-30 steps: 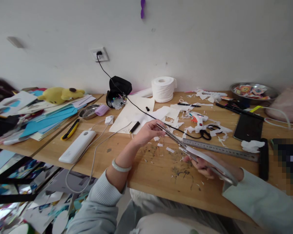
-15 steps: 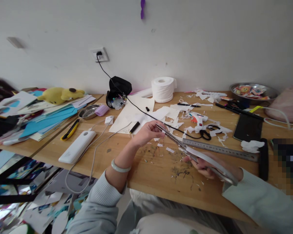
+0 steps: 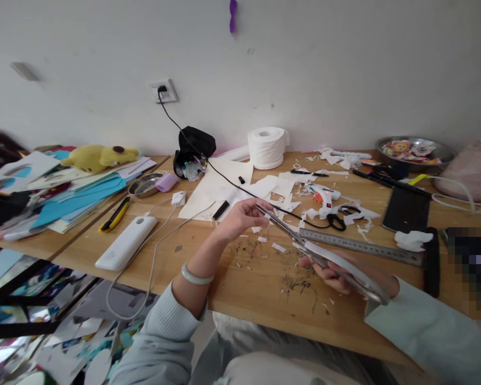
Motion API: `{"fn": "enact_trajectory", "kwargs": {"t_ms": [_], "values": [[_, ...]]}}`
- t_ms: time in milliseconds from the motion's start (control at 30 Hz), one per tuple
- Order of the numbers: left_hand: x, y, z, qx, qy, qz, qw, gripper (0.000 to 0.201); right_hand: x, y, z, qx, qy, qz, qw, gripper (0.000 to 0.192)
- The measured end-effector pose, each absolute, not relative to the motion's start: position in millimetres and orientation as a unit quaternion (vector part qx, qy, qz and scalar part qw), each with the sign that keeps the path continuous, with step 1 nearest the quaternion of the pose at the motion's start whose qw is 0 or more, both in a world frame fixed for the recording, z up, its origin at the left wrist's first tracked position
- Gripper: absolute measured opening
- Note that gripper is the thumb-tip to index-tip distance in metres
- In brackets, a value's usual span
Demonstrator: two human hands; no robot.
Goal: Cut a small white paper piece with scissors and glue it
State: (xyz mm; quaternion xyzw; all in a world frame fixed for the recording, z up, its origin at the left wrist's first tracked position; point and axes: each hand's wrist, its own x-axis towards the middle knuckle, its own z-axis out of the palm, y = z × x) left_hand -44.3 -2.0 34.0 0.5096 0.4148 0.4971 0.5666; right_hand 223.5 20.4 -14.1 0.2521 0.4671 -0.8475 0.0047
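Note:
My right hand (image 3: 331, 272) is closed around the handles of a large pair of metal scissors (image 3: 300, 240), whose blades point up and to the left. My left hand (image 3: 242, 218) pinches a small white piece of paper (image 3: 268, 217) beside the blade tips; most of it is hidden by the fingers and blades. Below the blades, white paper scraps (image 3: 279, 247) and dark crumbs (image 3: 299, 286) lie on the wooden table (image 3: 248, 294). A steel ruler (image 3: 361, 246) lies just behind the scissors and my right hand.
A glue gun (image 3: 325, 202), a black-handled pair of scissors (image 3: 336, 221) and paper cuttings lie beyond the ruler. Farther back stands a toilet roll (image 3: 266, 148). On the left are a white power bank (image 3: 126, 243) with a cable and a yellow utility knife (image 3: 114, 215). A phone (image 3: 406, 208) lies right.
Almost nothing differs. Both hands and the scissors keep the same pose, and the whole view has shifted very slightly.

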Motion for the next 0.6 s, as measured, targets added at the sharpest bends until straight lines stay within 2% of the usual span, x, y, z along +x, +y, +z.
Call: {"fn": "enact_trajectory", "kwargs": {"t_ms": [200,600], "values": [[-42.9,-2.0,34.4,0.504,0.395,0.512,0.573,0.032,221.8,21.4,-10.7,0.252,0.453,-0.855,0.004,0.042],[-41.1,-2.9,35.9,0.512,0.375,0.526,0.566,0.021,224.0,22.2,-18.7,0.242,0.455,-0.857,-0.002,0.047]]}}
